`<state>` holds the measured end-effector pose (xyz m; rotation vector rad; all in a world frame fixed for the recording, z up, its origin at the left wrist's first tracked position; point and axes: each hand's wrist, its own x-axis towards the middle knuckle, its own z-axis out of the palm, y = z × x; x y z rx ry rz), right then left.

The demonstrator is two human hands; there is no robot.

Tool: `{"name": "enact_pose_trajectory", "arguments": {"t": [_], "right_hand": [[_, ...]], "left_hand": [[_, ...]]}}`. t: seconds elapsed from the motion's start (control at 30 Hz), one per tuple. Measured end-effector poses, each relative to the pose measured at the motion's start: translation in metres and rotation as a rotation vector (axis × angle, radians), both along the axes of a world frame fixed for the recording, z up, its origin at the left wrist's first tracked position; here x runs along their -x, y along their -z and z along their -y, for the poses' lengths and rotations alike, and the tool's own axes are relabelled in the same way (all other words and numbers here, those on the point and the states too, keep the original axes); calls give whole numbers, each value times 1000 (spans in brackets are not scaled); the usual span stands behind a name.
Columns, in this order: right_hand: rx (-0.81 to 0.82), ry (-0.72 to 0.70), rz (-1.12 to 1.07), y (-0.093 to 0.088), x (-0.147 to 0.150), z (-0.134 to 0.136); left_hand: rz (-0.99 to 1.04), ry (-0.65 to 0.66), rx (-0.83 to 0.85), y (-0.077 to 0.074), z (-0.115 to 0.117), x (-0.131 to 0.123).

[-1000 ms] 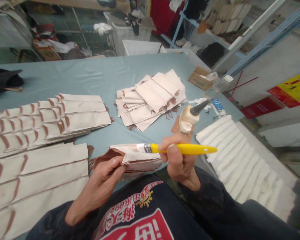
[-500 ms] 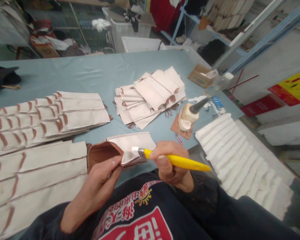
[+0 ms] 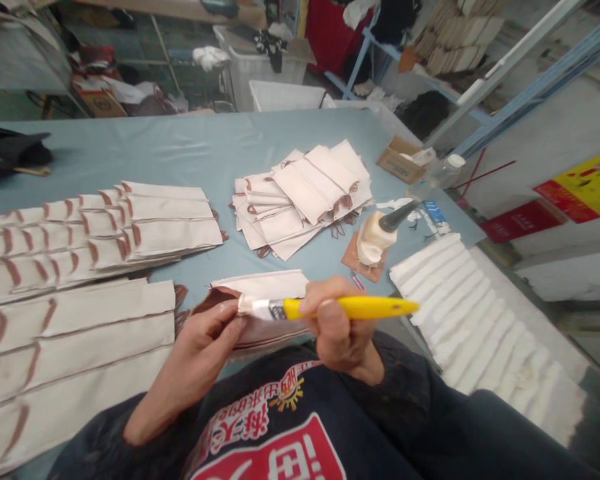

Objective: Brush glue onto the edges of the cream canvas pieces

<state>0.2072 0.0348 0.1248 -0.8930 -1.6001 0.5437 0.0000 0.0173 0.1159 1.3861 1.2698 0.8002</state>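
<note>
A yellow-handled paintbrush [image 3: 365, 307] is gripped in my right hand [image 3: 337, 327], its white-coated bristles pointing left. The bristle tip meets the opening edge of a cream fabric pouch [image 3: 270, 283] with a brown lining, close to my left fingertips. My left hand [image 3: 205, 353] pinches that edge between thumb and fingers. The pouch lies on the blue-green table in front of me; part of it is hidden behind the brush and my hands. Beyond my right hand stands a whitish, glue-smeared bottle [image 3: 375, 239] with a dark nozzle, on a small brown board.
Overlapping rows of cream pieces [image 3: 80, 327] cover the table's left side. A loose pile of similar pieces [image 3: 310, 193] lies behind the pouch. At the right are a stack of white folded strips [image 3: 480, 327], a cardboard box [image 3: 400, 160] and a clear bottle [image 3: 445, 175].
The brush has moved left, from the pouch's upper face to its opening edge by my left fingers. The opening has narrowed, and less brown lining shows.
</note>
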Motion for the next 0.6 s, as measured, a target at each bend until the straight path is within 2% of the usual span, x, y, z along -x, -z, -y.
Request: {"name": "enact_pose_trajectory", "arguments": {"t": [0.1,0.17,0.23,0.37,0.53,0.6], "right_hand": [[46,50,-350,-8,-2,-11],[88,-51,-436,-14,-2,-15],[150,-156,-467,-17,-2,-16],[148,-244,-373,-13,1,-19],[-179,-206,-47,-6,-1,-32],[-234,-146,-15,-5,-6,-32]], "left_hand": [[170,-24,219,-2,-5,4],[305,-9,351,-6,-8,6],[394,5,415,-10,-10,8],[485,24,464,-15,-11,6],[605,-5,528,-15,-11,-5],[632,-31,569,-15,-12,-8]]}}
